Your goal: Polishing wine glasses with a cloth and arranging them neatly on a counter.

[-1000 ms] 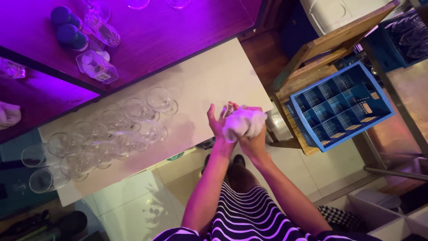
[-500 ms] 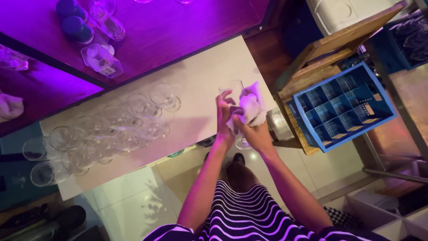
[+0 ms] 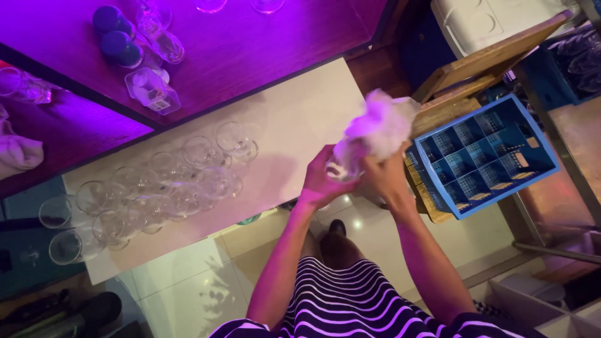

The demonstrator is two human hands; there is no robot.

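Head camera looks down on a white counter [image 3: 294, 119] crowded with upturned clear glasses [image 3: 156, 188], a blue divided glass crate [image 3: 485, 156] on a wooden stand to the right. Both hands work over the counter's edge: the left hand [image 3: 325, 178] is closed round a clear glass [image 3: 344, 169], and the right hand [image 3: 385, 175] grips a white cloth [image 3: 379, 128] bunched over it. This looks like polishing in progress; next the glass needs turning inside the cloth. Half a second ago the cloth sat lower, between the palms; now it billows above them.
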